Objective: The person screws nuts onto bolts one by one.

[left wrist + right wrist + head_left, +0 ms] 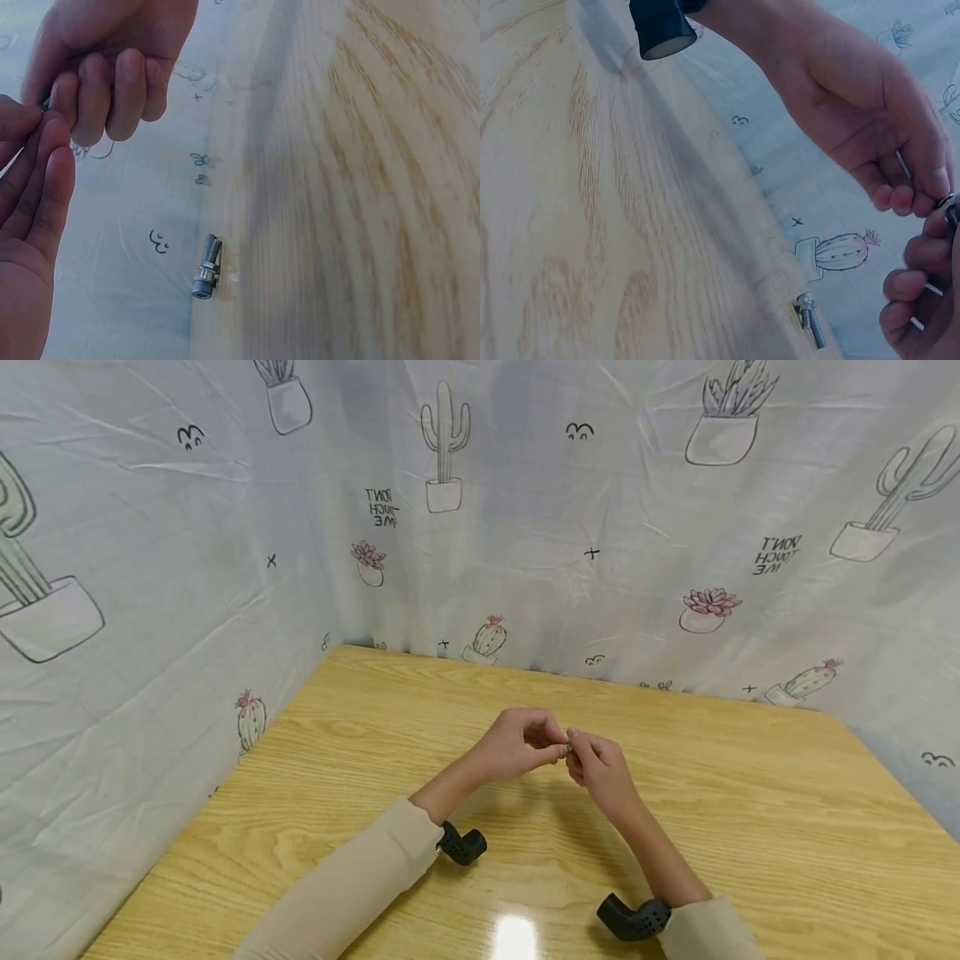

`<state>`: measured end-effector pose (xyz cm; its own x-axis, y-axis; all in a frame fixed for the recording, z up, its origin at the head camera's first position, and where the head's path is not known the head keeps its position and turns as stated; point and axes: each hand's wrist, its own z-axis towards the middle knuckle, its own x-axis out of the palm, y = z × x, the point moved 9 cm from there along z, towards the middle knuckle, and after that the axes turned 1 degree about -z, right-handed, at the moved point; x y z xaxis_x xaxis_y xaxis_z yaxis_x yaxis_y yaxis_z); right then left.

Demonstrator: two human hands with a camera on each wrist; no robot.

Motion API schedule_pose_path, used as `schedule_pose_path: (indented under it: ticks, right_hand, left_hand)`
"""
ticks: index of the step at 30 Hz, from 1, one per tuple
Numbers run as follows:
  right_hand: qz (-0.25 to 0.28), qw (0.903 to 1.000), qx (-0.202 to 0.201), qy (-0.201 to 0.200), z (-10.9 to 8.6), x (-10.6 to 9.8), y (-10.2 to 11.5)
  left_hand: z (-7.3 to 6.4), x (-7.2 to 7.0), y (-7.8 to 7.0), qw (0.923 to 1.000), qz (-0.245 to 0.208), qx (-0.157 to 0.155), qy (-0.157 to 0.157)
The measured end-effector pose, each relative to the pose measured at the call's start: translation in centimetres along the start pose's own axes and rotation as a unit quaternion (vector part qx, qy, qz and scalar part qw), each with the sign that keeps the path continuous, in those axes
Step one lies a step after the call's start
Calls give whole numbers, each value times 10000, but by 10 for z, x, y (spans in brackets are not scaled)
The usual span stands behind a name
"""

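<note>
My left hand [517,747] and right hand [603,772] meet above the table. Between their fingertips is a small metal fastener [951,214], dark and mostly hidden, its exact kind not showing. Thumb and fingers of the left hand [30,210] pinch one end. The right hand [922,292] grips the other, its remaining fingers curled toward the palm. Beyond the hands, metal bolts [206,270] lie close together on the table, a socket head visible on one; the right wrist view shows these bolts [808,319] near the table's edge.
The wood-grain table [360,727] has cactus-printed cloth [525,527] hanging behind it and along its left side. Black wrist camera mounts sit on the left wrist [462,846] and the right wrist [635,918]. Light glares off the tabletop at the near side.
</note>
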<state>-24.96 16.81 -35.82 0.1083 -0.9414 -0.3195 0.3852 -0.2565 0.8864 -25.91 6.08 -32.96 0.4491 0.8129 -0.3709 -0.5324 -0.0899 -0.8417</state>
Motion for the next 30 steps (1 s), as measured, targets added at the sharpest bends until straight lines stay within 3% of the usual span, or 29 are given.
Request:
schedule_pose_path:
  ticks: [3, 8, 13, 16, 23, 30]
  right_hand:
    - [-213, 9996, -48, -173, 1, -3, 1]
    - [-481, 9972, -484, -297, -1, -4, 17]
    - [-794, 9934, -746, -355, -6, -2, 42]
    - [-896, 9921, -831, -296, -6, 0, 44]
    - [-551, 9957, -741, -7, 2, 2, 18]
    - [245, 9990, -308, 210, 6, 6, 11]
  left_hand:
    - [0, -5, 7, 9995, -192, -191, -134]
    - [1, -12, 17, 9972, -546, -408, -317]
    - [2, -13, 17, 9968, -639, -421, -235]
    - [2, -12, 14, 9973, -608, -382, -140]
    - [5, -8, 7, 9980, -555, -265, 114]
    - [5, -8, 0, 9991, -411, -69, 34]
